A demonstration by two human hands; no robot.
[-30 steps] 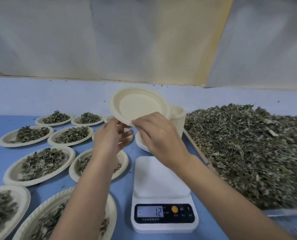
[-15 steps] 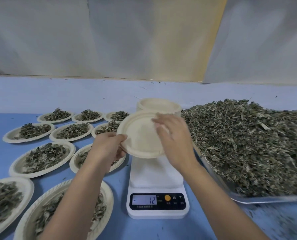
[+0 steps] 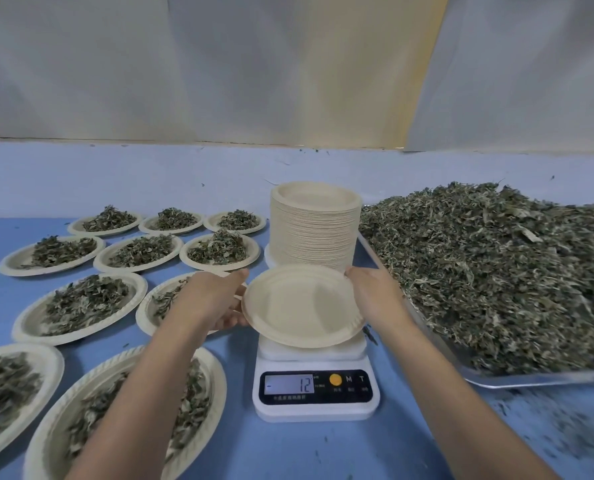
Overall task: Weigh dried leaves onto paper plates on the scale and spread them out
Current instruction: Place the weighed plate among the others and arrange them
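One empty round beige paper plate [image 3: 302, 306], gripped by left hand [image 3: 216, 299] and right hand [image 3: 371, 289], over one white digital scale [image 3: 316, 407]; ten leaf-filled plates [image 3: 23, 325] left, one plate stack [image 3: 314, 233] behind.

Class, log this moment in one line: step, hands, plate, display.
step: empty plate over scale | left hand: grips left rim | right hand: grips right rim | display: -12
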